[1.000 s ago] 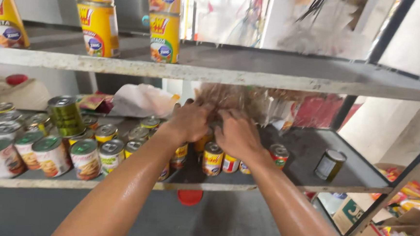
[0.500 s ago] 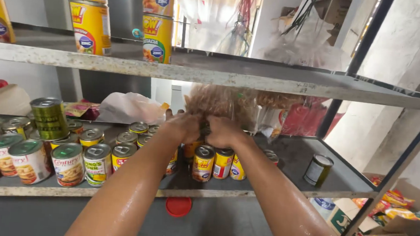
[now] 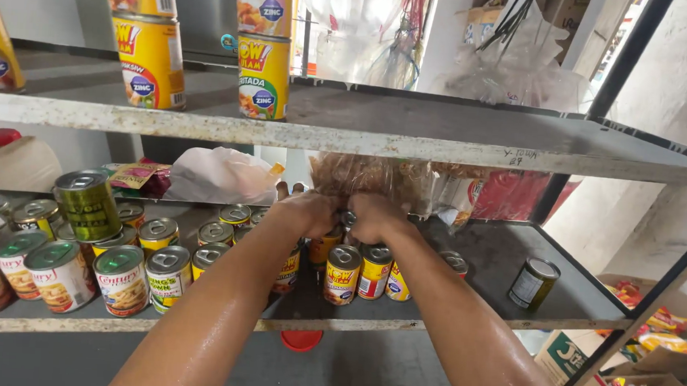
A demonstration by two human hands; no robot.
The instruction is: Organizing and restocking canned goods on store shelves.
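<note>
A clear bag of pale brown, frizzy stuff (image 3: 368,182) hangs or stands at the back of the middle shelf (image 3: 506,262), just under the edge of the upper shelf (image 3: 410,145), and both hands have reached in to its lower end. The left hand (image 3: 306,213) and the right hand (image 3: 375,216) sit knuckle to knuckle, touching each other, fingers curled in tight on the bottom of the bag; the fingertips themselves are hidden behind the knuckles. Directly below the hands stands a small cluster of yellow-and-red cans (image 3: 358,272), upright, close together. Left of the bag lies a crumpled white plastic bag (image 3: 217,176), and farther left a crowd of cans with grey lids (image 3: 61,267) fills that end of the shelf, a green can (image 3: 88,204) standing on top of them. Right of the bag hangs a red packet (image 3: 510,195), and a lone dark can (image 3: 533,282) stands well apart near the shelf's front right corner. Above the bag, on the upper shelf, tall yellow tins (image 3: 262,73) are stacked two high. Below and right of the shelf, open cardboard boxes (image 3: 635,370) hold bright snack packets.
</note>
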